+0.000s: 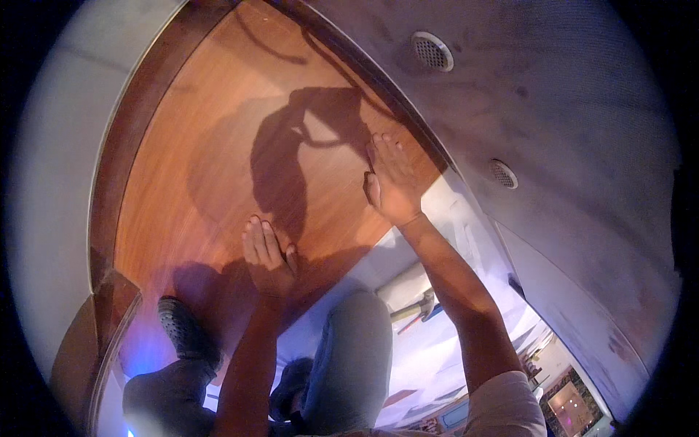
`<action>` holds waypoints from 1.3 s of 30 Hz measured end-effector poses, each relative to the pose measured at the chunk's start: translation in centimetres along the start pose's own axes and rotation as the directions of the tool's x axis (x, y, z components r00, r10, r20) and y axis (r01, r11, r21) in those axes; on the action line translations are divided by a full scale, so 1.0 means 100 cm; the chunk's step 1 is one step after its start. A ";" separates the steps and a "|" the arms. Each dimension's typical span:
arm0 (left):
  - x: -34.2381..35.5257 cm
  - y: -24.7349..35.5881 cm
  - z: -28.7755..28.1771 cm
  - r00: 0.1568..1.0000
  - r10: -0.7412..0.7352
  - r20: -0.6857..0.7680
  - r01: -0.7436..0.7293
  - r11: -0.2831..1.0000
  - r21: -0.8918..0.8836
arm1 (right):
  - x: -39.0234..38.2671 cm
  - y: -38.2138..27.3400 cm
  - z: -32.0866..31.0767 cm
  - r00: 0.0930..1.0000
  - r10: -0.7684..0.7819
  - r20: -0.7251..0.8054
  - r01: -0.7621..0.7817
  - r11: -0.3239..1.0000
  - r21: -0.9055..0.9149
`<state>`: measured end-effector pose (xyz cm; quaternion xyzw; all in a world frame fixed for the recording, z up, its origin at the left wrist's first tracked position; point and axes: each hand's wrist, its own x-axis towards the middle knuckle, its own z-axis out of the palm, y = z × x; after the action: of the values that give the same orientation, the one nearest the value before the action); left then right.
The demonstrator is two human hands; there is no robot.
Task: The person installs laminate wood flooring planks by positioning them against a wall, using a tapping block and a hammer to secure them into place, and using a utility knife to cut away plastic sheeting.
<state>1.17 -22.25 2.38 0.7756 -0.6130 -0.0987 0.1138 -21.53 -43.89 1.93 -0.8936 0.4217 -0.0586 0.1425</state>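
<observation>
A large wood-grain board (pixel 182 182) lies below me, narrowing toward the top of the head view and marked by dark shadows. My left hand (pixel 266 255) rests palm down on its lower middle, fingers stretched out and nothing held. My right hand (pixel 393 178) lies higher, flat near the board's right edge, fingers also extended and empty. Beside the board's lower right edge is a pale sheet surface (pixel 466 247), on which a hammer (pixel 422 306) lies between my forearms, with other small tool parts too hidden to name.
A grey wall (pixel 553 124) with two round vents (pixel 432 51) runs along the right; a pale panel (pixel 58 182) with brown edging curves along the left. My clog-shod foot (pixel 182 328) and jeans-clad knee (pixel 349 349) are at the bottom. Small objects (pixel 564 400) sit beyond, lower right.
</observation>
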 end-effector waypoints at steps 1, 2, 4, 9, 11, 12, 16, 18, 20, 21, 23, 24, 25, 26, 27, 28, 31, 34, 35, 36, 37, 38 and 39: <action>-0.001 0.001 0.000 1.000 -0.011 -0.003 0.011 1.000 -0.008 | -0.001 -0.001 0.001 1.000 0.004 -0.026 -0.005 1.000 -0.025; -0.002 0.001 -0.001 1.000 -0.021 -0.006 0.021 1.000 -0.016 | -0.001 -0.002 0.002 0.999 0.009 -0.053 -0.011 0.999 -0.049; -0.003 0.000 0.001 1.000 -0.020 -0.010 0.020 1.000 -0.012 | 0.006 -0.001 -0.001 0.998 0.039 -0.049 -0.039 0.999 -0.001; -0.005 -0.007 0.006 0.997 0.078 0.011 -0.078 0.996 0.046 | 0.009 0.000 -0.002 0.996 0.052 -0.070 -0.050 0.998 0.034; -0.005 -0.005 0.000 0.995 0.092 0.041 -0.094 0.995 0.031 | 0.005 -0.002 -0.008 0.995 0.063 -0.072 -0.060 0.997 0.043; -0.006 -0.005 -0.004 0.993 0.101 0.055 -0.102 0.994 0.024 | -0.004 -0.004 -0.005 0.995 0.067 -0.069 -0.063 0.996 0.064; -0.019 -0.018 0.018 0.963 0.253 -0.088 -0.254 0.967 0.001 | 0.000 0.006 0.003 0.994 0.056 -0.094 -0.054 0.998 0.024; -0.018 -0.014 0.012 0.972 0.228 -0.054 -0.230 0.973 -0.018 | -0.012 -0.001 0.005 0.991 0.100 -0.090 -0.097 0.995 0.035; -0.008 -0.011 0.015 0.977 0.209 -0.030 -0.210 0.977 -0.025 | -0.002 0.006 0.001 0.978 0.168 -0.119 -0.160 0.984 0.079; -0.009 -0.013 0.018 0.979 0.201 -0.008 -0.202 0.979 -0.019 | 0.005 0.010 0.002 0.975 0.173 -0.138 -0.164 0.984 0.073; -0.019 -0.012 0.013 0.981 0.187 0.042 -0.187 0.982 0.008 | 0.002 0.006 0.006 0.968 0.200 -0.152 -0.190 0.979 0.077; -0.018 -0.010 0.009 0.982 0.180 0.056 -0.181 0.983 0.028 | 0.001 0.003 0.005 0.966 0.210 -0.148 -0.199 0.976 0.085; -0.010 -0.009 0.013 0.984 0.172 0.052 -0.175 0.983 0.047 | 0.001 0.003 0.005 0.965 0.220 -0.146 -0.209 0.974 0.092; -0.009 -0.010 0.014 0.979 0.200 0.036 -0.201 0.979 0.016 | 0.001 0.003 0.005 0.963 0.230 -0.143 -0.217 0.971 0.099; -0.010 -0.011 0.016 0.973 0.228 0.020 -0.228 0.974 -0.015 | 0.001 0.005 0.004 0.960 0.240 -0.141 -0.226 0.968 0.105; -0.013 -0.010 0.018 0.967 0.253 0.007 -0.253 0.966 -0.045 | 0.005 0.007 0.004 0.959 0.222 -0.175 -0.204 0.972 0.115; -0.014 -0.017 0.016 0.946 0.321 0.036 -0.319 0.946 -0.047 | -0.001 -0.002 -0.002 0.954 0.210 -0.216 -0.182 0.973 0.141; -0.020 -0.022 0.028 0.917 0.384 -0.112 -0.391 0.919 -0.050 | -0.005 0.002 0.008 0.945 0.230 -0.234 -0.208 0.972 0.114; -0.023 -0.022 0.025 0.925 0.374 -0.066 -0.376 0.926 -0.030 | -0.006 0.000 0.007 0.939 0.243 -0.244 -0.220 0.968 0.118; -0.024 -0.021 0.025 0.932 0.361 -0.020 -0.361 0.933 -0.008 | -0.006 -0.001 0.006 0.933 0.256 -0.253 -0.231 0.965 0.122; -0.014 -0.017 0.023 0.938 0.346 0.007 -0.346 0.938 0.016 | 0.002 0.002 0.003 0.927 0.256 -0.275 -0.233 0.966 0.116; -0.007 -0.011 0.019 0.938 0.346 -0.012 -0.347 0.938 -0.013 | 0.000 0.005 0.004 0.922 0.352 -0.158 -0.334 0.933 0.130; -0.001 -0.005 0.015 0.938 0.344 -0.032 -0.346 0.937 -0.042 | 0.004 0.011 0.005 0.919 0.360 -0.161 -0.341 0.931 0.130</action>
<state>1.16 -22.18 0.76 0.6544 -0.7356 -0.0821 0.1549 -21.99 -44.80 1.09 -0.7862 0.5826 -0.1344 0.1561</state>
